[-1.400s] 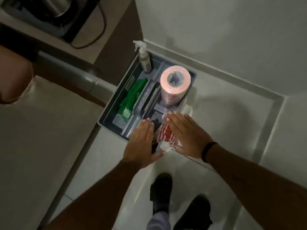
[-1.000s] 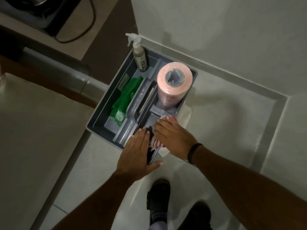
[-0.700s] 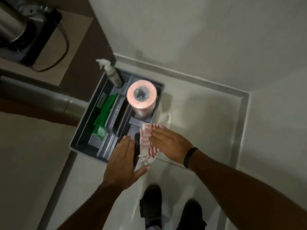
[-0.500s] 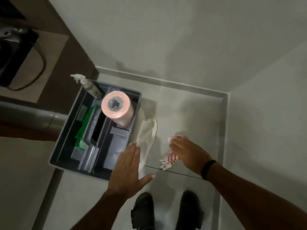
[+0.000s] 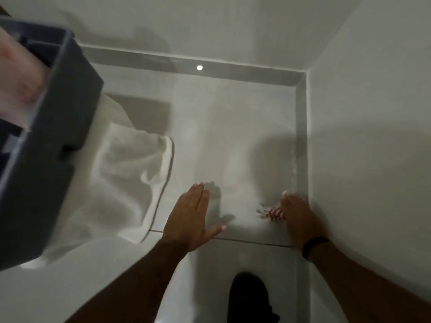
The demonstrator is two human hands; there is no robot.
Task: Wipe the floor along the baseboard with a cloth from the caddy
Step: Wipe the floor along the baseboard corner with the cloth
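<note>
Pressing red-striped cloth [image 5: 271,213] flat to floor, right hand [image 5: 300,217] sits beside baseboard [image 5: 301,141], which runs toward 12 o'clock; left hand [image 5: 191,220] open, empty, at 9.

White towel [image 5: 130,173], pink roll [image 5: 16,82], perhaps a shoe [image 5: 250,297]

arms: bare, no sleeves | right wrist: black band [image 5: 315,247], lower right of frame | foot: black shoe [image 5: 249,297], bottom centre | hands: bare, no gloves
</note>
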